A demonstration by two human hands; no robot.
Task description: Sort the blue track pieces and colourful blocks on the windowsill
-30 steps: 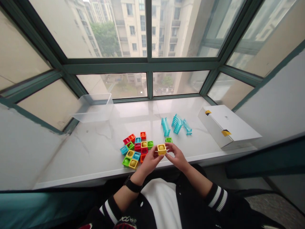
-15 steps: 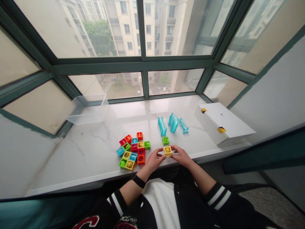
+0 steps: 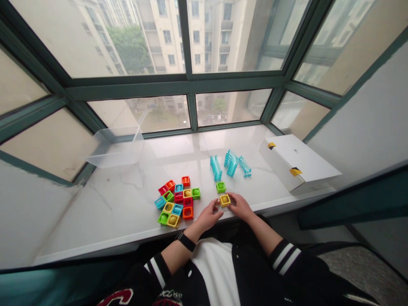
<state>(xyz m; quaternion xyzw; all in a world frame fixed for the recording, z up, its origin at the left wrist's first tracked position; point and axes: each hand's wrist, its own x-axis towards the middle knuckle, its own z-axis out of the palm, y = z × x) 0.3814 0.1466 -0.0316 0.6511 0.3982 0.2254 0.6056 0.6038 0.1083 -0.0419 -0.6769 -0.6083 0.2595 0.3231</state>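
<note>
A yellow hollow cube block [image 3: 225, 200] rests on the white marble sill [image 3: 127, 204], held between both hands. My left hand [image 3: 209, 214] pinches its left side and my right hand [image 3: 241, 206] pinches its right side. A green cube block [image 3: 221, 187] sits just behind it. To the left lies a cluster of several coloured cube blocks [image 3: 177, 200] in red, orange, blue, green and yellow.
Three translucent teal ribbed track pieces [image 3: 230, 165] lie behind the green block. A white flat box [image 3: 296, 165] with yellow tape is at the right. A clear plastic bin [image 3: 116, 146] stands at the back left near the window frame. The sill's front edge runs just below my hands.
Both hands lowered the yellow block from in the air down onto the sill, just in front of the green block. The view shifted slightly.
</note>
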